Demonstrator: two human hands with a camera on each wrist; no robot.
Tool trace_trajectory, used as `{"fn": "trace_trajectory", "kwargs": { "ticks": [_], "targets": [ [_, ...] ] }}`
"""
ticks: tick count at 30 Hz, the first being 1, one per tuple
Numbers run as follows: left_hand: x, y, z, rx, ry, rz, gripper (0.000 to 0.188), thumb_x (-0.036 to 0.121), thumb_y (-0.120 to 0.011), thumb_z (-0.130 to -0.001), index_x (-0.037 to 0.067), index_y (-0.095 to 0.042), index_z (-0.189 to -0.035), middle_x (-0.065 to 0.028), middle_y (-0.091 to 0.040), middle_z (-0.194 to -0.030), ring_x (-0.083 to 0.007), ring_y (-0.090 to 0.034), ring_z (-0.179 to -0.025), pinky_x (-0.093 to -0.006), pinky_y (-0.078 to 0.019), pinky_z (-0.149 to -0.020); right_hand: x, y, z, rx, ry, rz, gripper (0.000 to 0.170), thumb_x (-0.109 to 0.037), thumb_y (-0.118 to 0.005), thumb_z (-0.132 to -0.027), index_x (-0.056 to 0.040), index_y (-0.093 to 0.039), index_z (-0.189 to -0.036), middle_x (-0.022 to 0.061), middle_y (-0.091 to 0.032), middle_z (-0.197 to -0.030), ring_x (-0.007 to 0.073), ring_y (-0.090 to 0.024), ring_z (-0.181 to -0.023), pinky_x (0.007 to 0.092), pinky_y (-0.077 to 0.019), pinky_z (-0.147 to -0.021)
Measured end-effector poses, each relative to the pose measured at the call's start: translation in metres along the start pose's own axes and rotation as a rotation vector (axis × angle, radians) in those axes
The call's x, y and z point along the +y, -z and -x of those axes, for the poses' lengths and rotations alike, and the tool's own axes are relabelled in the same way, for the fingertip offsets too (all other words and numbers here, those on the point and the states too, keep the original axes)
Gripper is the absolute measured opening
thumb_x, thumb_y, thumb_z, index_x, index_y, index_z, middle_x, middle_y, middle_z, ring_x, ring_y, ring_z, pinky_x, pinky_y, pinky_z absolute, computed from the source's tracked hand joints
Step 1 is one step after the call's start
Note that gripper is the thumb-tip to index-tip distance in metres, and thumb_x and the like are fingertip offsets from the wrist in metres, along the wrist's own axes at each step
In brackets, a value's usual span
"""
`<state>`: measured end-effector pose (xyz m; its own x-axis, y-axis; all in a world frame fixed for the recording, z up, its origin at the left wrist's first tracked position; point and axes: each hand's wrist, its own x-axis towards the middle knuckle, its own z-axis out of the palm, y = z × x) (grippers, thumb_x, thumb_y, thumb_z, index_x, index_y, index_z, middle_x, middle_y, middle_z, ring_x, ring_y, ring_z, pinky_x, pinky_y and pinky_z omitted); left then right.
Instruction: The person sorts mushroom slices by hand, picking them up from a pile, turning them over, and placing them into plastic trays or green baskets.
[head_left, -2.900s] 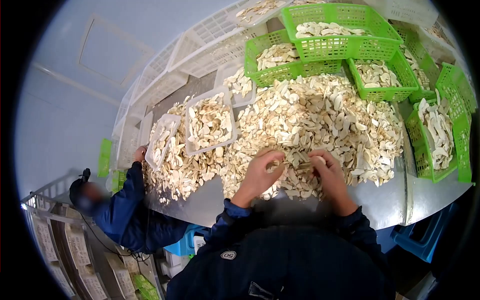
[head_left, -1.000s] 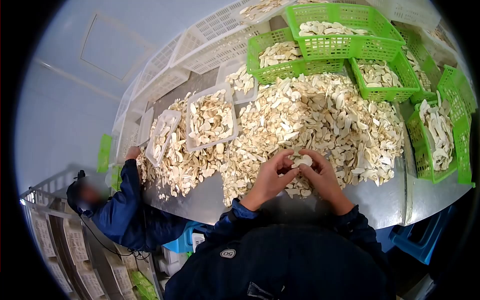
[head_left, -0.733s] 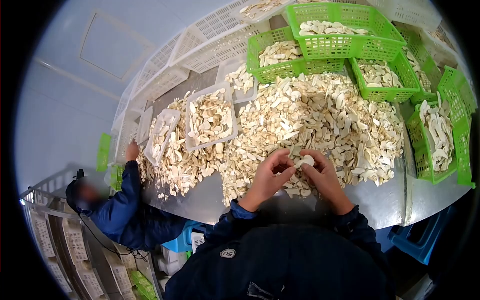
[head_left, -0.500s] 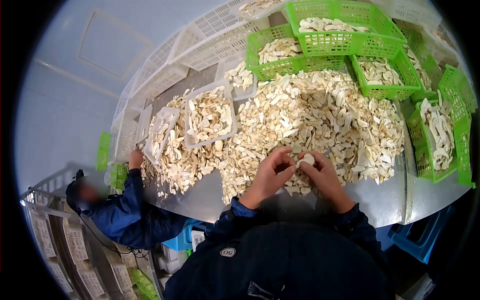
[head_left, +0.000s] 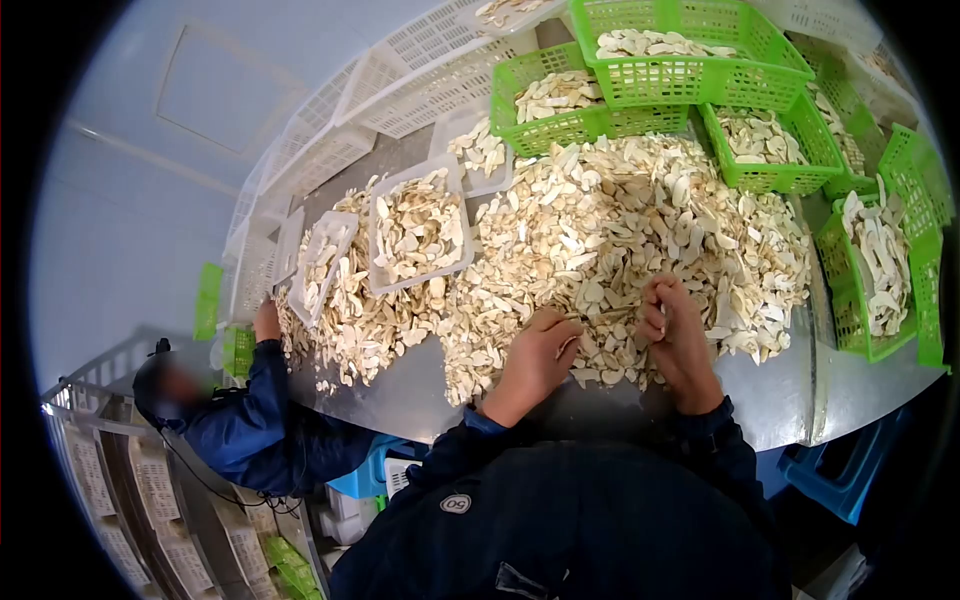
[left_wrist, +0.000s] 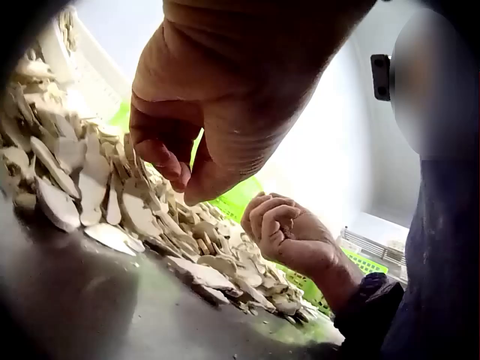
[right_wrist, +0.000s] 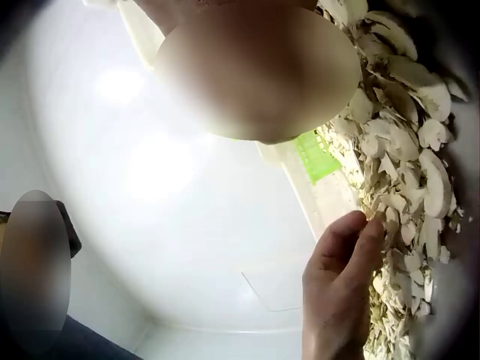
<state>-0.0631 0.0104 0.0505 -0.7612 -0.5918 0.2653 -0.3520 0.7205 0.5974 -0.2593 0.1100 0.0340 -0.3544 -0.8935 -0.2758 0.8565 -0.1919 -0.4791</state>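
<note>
A broad heap of pale dried mushroom slices (head_left: 560, 235) covers the metal table (head_left: 760, 395). Low over its front edge, my left hand (head_left: 537, 362) has curled fingers, with thumb and forefinger tips close together; no slice shows between them in the left wrist view. To its right, my right hand (head_left: 680, 335) is raised over the heap, turned up with the fingers curled in. From the left wrist view the right hand (left_wrist: 289, 232) shows folded fingers and no slice, its palm partly hidden. The left hand (right_wrist: 341, 281) appears beside the slices in the right wrist view.
Green baskets (head_left: 700, 85) with larger slices line the back and right. Clear plastic trays (head_left: 380, 262) of slices stand at the left, white crates (head_left: 440, 95) behind. Another person (head_left: 250, 410) in a blue jacket reaches to the table's left end. A blue bin (head_left: 845, 460) stands below right.
Half a second ago both hands met around a pale mushroom slice. They have parted since, the right hand moving right and up; that slice no longer shows between them.
</note>
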Motion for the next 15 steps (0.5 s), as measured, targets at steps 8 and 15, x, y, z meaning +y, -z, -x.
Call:
{"fn": "trace_trajectory", "kwargs": {
  "ticks": [8,15],
  "targets": [
    [0.015,-0.025,-0.025,0.017,-0.042,-0.124,0.019,0.005,-0.069,-0.081,0.007,-0.065,-0.100,-0.0107,-0.062,-0.091,-0.0322,-0.062,-0.089,-0.0400,-0.0522,-0.073,0.000,0.006,-0.006,0.168,0.143,0.088,0.017,-0.010,-0.058,-0.098,-0.0052,-0.057,-0.114,-0.0007,-0.056,-0.088,0.0053,-0.051,-0.067,0.0195,-0.0398,-0.053],
    [0.004,-0.019,-0.017,-0.013,0.124,-0.036,0.018,0.008,-0.070,-0.083,0.006,-0.065,-0.100,-0.0121,-0.061,-0.085,-0.0298,-0.064,-0.079,-0.0396,-0.0518,-0.068,0.010,0.000,-0.001,0.104,0.128,0.565,0.021,-0.015,-0.064,-0.096,-0.0061,-0.061,-0.114,-0.0020,-0.059,-0.091,0.0051,-0.053,-0.065,0.0193,-0.0428,-0.053]
  ]
}}
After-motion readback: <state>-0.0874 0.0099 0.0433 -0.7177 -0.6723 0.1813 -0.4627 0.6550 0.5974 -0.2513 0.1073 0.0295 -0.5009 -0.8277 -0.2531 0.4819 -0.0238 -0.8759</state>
